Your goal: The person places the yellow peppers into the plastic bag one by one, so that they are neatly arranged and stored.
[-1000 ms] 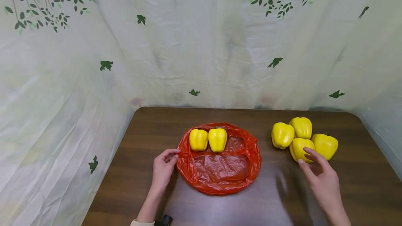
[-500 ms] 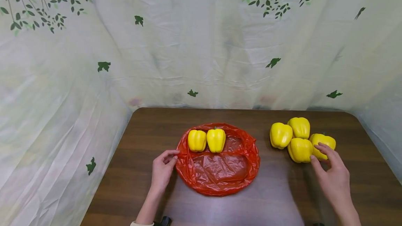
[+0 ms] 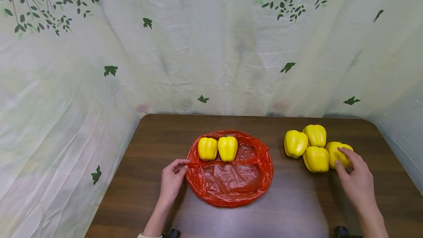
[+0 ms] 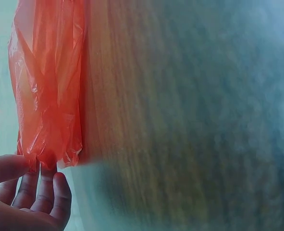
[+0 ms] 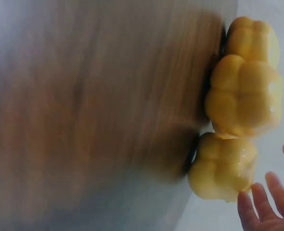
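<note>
Here on the left, the left grip [image 3: 172, 181] is pinching the near-left edge of the red bag [image 3: 231, 186], thumb against fingertips, as the left wrist view shows plainly. That film looks thin and crinkly — next to no weight, limp, likely to stretch or tear under a sharp tug — so the bunched rim, where the plastic doubles up, is the sensible place to hold. The bag lies spread, mouth up, on the wooden counter [image 3: 290, 208], and towards its far side sit a blocky yellow pepper [image 3: 207, 148] and, just beside it, a stemmed yellow pepper [image 3: 227, 148]. Across to the right, four more huddle well apart from the bag: the leftmost pepper [image 3: 295, 143], the rear pepper [image 3: 315, 135], the front pepper [image 3: 316, 159] and the far-right pepper [image 3: 335, 151]. And there's the right grip [image 3: 358, 177] at that last one, fingers spread and not clamped; whether a fingertip touches the skin, I can't tell. The shine suggests a smooth, slightly slippery surface over a firm, probably light body that shouldn't dent easily. Best purchase, I'd judge, is across the widest shoulders, thumb opposite fingers with the pads in the grooves between lobes — the stem looks too small to trust.
</note>
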A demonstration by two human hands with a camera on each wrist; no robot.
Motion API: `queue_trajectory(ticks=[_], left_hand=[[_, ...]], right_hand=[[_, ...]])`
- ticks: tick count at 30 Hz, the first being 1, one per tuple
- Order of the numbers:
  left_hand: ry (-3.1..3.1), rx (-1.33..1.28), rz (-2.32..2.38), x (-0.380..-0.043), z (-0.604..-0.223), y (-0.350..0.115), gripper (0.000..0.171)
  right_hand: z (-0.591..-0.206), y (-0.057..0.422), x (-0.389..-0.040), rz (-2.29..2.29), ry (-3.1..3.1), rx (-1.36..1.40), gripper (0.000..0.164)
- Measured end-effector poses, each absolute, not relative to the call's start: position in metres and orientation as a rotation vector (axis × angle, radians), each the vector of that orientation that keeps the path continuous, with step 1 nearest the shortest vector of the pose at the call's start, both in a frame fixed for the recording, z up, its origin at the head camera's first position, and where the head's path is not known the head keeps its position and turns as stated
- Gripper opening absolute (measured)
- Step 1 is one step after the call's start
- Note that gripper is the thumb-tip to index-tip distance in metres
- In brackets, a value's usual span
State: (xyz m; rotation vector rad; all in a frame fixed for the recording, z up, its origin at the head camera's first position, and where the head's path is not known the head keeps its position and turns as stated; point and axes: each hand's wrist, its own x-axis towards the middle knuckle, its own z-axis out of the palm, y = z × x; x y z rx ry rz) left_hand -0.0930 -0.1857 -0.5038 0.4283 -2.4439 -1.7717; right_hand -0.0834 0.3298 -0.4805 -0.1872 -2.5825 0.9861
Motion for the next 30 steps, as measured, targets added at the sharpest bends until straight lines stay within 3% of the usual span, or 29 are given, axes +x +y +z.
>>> queue_trajectory(ticks=[12, 24, 30], left_hand=[[-2.436, 0.416, -1.777, -0.095, -0.505, -0.186, 0.018], [-2.436, 0.406, -1.778, -0.094, -0.505, -0.185, 0.019], [-2.426, 0.407, -1.776, -0.095, -0.504, -0.187, 0.018]], right_hand=[[-0.475, 0.357, -0.104, 1.011, -2.648, -0.146, 0.046], [-0.483, 0.387, -0.117, 1.134, -2.957, -0.224, 0.082], [-0.488, 0.389, -0.118, 1.267, -2.984, -0.247, 0.085]])
